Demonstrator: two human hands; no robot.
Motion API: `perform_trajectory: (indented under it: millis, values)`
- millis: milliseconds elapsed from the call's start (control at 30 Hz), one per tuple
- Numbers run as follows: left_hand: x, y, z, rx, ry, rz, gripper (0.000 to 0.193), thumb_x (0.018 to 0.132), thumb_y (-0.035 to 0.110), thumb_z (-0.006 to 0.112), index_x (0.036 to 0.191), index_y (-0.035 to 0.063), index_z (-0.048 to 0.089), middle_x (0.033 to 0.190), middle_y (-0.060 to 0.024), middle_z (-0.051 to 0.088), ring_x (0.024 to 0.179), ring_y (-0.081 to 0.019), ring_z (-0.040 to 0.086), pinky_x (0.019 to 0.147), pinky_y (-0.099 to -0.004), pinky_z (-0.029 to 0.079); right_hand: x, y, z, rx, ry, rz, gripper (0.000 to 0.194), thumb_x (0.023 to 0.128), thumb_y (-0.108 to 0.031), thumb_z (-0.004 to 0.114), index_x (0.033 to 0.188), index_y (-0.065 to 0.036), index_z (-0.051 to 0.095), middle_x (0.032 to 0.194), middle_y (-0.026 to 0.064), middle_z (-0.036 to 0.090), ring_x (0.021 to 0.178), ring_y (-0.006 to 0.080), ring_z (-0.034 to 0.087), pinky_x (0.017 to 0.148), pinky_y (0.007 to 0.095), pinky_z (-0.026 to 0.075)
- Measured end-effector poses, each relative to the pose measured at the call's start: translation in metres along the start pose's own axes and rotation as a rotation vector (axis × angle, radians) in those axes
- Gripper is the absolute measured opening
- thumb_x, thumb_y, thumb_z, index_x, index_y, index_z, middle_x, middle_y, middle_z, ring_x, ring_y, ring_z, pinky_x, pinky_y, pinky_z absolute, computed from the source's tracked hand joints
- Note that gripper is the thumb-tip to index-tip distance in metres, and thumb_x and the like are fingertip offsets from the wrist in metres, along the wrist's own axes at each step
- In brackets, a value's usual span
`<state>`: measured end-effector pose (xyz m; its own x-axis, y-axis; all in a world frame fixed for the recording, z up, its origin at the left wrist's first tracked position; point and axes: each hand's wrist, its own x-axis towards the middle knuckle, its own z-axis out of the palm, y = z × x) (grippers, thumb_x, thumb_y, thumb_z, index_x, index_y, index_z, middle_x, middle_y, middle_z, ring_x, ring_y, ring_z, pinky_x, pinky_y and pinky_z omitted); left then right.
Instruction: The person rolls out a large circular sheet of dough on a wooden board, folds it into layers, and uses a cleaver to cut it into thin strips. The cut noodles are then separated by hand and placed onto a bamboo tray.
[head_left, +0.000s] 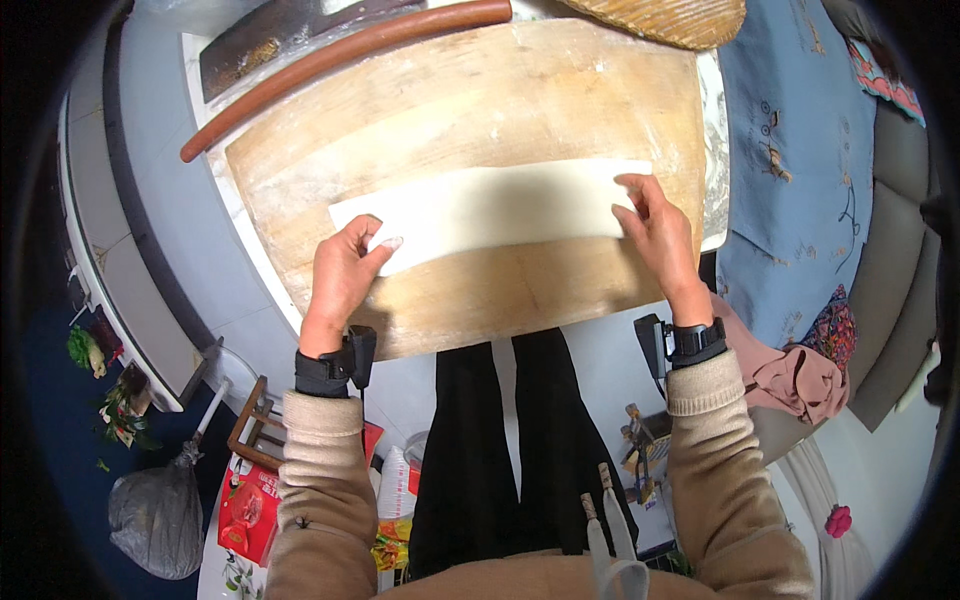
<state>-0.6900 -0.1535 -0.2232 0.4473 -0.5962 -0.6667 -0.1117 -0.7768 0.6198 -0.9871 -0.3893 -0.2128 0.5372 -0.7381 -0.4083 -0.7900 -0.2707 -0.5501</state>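
A long, flat white sheet of dough (510, 210) stretches across the wooden board (480, 97) in front of me. My left hand (346, 262) grips its left end, with the thumb on top and the other fingers partly hidden beneath. At the opposite end, my right hand (660, 221) holds the dough's right edge between thumb and fingers; the thumb and index fingertip rest a little apart on it. The sheet's lower edge bows slightly, and a shadow falls over its middle. Whether the ends are raised off the board I cannot tell.
A long brown rolling pin (337, 71) lies along the board's far left edge. Beyond the board is a woven tray (667, 19). A blue cloth-covered seat (795, 165) is at right, and a small wooden stool (259, 427) stands at lower left near a tied plastic bag (157, 517).
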Motion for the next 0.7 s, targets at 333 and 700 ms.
perform_trajectory:
  millis: [333,700]
  values:
    - [0.064,0.023,-0.105,0.266,0.65,0.361,0.011,0.092,0.008,0.065,0.102,0.0025,0.065,0.085,-0.0061,0.066,0.073,-0.0123,0.061,0.07,-0.0279,0.051,-0.015,-0.009,-0.001,0.169,0.337,0.041,0.021,0.089,-0.004,0.066,0.11,-0.003,0.064,0.094,0.0079,0.059,0.082,0.0174,0.057,0.075,0.0296,0.048]
    - [0.216,0.137,-0.096,0.774,0.342,1.015,0.022,0.081,0.005,0.062,0.101,0.0086,0.07,0.098,-0.0139,0.069,0.093,-0.0346,0.065,0.083,-0.046,0.053,-0.041,-0.07,0.017,0.177,0.185,-0.129,0.015,0.083,0.005,0.065,0.096,-0.001,0.067,0.09,0.0146,0.067,0.086,0.0283,0.066,0.078,0.0329,0.051]
